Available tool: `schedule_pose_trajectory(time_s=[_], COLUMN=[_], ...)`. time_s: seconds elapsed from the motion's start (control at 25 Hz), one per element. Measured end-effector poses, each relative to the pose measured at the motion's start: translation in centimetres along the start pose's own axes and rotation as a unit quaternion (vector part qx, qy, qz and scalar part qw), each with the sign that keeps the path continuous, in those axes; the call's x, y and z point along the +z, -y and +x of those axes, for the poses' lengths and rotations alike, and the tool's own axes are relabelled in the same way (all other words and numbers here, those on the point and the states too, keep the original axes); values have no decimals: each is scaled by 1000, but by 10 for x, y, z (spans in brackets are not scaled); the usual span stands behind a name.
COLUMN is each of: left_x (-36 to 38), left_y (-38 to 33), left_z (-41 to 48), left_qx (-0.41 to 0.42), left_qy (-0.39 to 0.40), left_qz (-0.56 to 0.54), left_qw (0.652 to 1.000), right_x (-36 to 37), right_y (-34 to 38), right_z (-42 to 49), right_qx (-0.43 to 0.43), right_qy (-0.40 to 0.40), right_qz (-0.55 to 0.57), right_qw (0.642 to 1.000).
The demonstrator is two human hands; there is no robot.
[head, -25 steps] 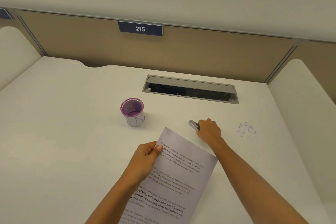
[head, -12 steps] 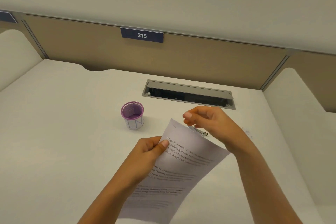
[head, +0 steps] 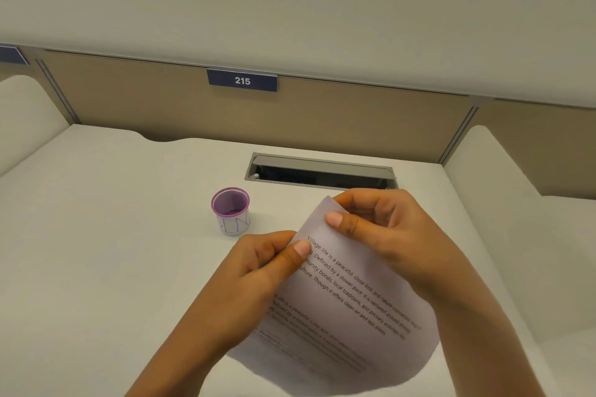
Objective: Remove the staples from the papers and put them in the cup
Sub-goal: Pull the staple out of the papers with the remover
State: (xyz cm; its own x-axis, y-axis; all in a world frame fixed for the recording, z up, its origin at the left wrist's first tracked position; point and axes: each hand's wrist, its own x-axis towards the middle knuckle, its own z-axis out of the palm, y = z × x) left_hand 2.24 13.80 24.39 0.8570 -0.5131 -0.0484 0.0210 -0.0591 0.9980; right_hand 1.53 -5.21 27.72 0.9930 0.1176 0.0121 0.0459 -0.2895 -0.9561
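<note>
The left hand (head: 258, 271) is pinching the papers (head: 348, 300) at nine o'clock, steadying them, while the right hand (head: 390, 235) is gripping their twelve-o'clock corner, presumably stapled, with the cup (head: 231, 211) sitting at ten o'clock.

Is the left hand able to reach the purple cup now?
Probably yes: only bare desk lies between the left hand and the cup, though its fingers pinch the papers.

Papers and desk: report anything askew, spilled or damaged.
Nothing spilled or damaged. The papers bow in a curve, pinched near the top corner by left hand and right hand; the cup stands upright.
</note>
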Motion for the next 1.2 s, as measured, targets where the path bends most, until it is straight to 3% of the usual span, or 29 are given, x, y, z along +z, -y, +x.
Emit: schedule_pose_trajectory(time_s=[0.2,0.36,0.44,0.52,0.56,0.68,0.76,0.92,1.04,1.2], left_x=[0,10,16,28,33,44,46,36,21,9], left_y=[-5,-1,3,1,3,4,3,4,-2,-14], left_z=[-11,-20,-22,-23,-22,-24,-24,-24,-14,-2], left_qx=[-7,52,100,88,92,134,110,150,203,224], left_qy=[-5,-117,-174,-194,-198,-205,-191,-221,-270,-261], left_qz=[33,131,274,443,476,451,450,419,383,356], left_qw=[999,983,940,871,852,858,866,868,860,869], right_x=[4,21,35,48,52,54,50,35,24,21], right_y=[6,2,2,3,1,-2,-3,0,1,1], right_z=[-16,-24,-28,-30,-30,-29,-30,-30,-29,-31], right_qx=[10,-59,-86,-80,-69,-45,-35,0,18,32], right_qy=[-15,-236,-267,-257,-256,-268,-267,-216,-188,-150], right_qz=[-15,-162,-144,-106,-89,-41,1,127,136,115], right_qw=[1000,956,949,957,960,961,963,968,973,981])
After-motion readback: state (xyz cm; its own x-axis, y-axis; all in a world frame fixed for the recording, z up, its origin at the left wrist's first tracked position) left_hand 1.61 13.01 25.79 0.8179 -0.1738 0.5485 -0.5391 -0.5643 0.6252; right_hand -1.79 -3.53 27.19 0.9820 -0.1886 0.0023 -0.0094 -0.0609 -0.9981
